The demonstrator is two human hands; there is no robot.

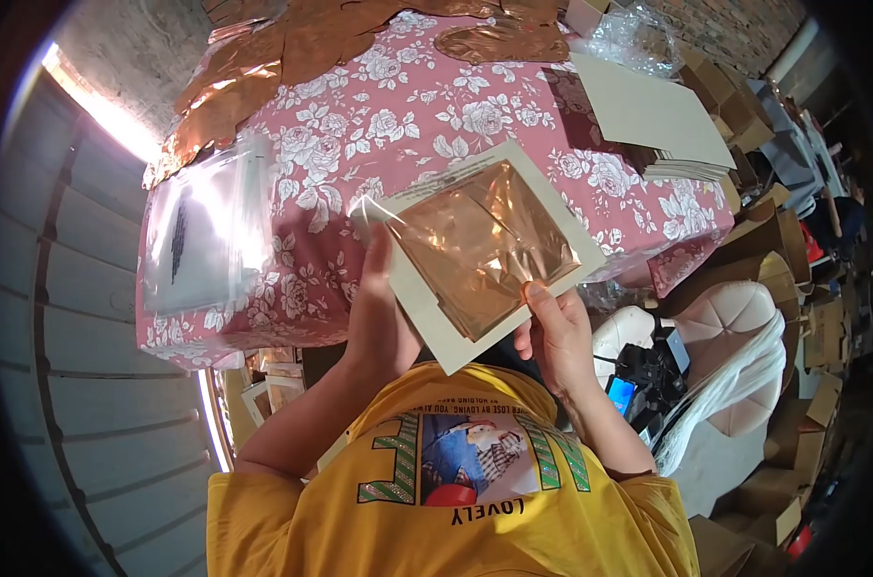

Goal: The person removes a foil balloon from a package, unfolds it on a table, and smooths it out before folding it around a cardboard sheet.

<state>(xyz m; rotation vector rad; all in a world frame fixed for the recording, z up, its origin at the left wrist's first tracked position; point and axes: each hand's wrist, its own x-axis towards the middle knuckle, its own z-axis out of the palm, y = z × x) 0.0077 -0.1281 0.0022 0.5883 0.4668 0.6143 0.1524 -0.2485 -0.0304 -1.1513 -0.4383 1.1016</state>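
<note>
A cream card (424,330) with a square of shiny copper-coloured foil (494,245) on it is held up, tilted, above the near edge of the table. Glints and creases suggest a clear plastic sleeve around it, with small print near the top edge. My left hand (377,313) grips the card's left edge, its fingers partly behind it. At the lower right edge my right hand (559,332) pinches the card, thumb on top and fingers underneath. To the left, a stack of clear plastic sleeves (206,236) lies on the table.
The table has a pink floral cloth (480,117). Loose copper foil sheets (311,48) cover its far left; another foil piece (502,41) lies at the back. Cream cards (648,111) are stacked at right, near crumpled clear plastic (634,38). A padded stool (730,332) and cardboard boxes (792,462) stand right.
</note>
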